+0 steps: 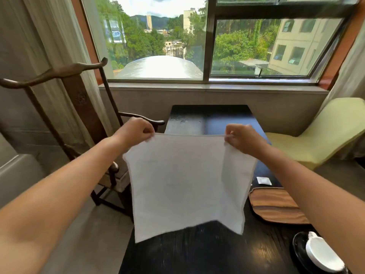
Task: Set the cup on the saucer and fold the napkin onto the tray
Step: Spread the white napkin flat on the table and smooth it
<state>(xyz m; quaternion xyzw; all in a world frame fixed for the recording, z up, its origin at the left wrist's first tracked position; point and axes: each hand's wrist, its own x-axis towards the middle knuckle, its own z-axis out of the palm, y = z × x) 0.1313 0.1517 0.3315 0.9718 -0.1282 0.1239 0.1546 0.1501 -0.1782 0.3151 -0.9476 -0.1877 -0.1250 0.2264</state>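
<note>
Two forearms in view, both bare from the lower frame edge to the wrist; no sleeve, cuff or glove visible. No watch, band or bracelet seen at either wrist. Left hand (136,130) bare, no ring discernible on the knuckles that show. Right hand (244,138) bare likewise; fingernails short, unpainted as far as can be judged. Upper arms, shoulders and any clothing lie outside the frame. No marks, tattoos or bandages visible along either forearm. Wide-angle lens broadens the forearms toward the lower corners.
</note>
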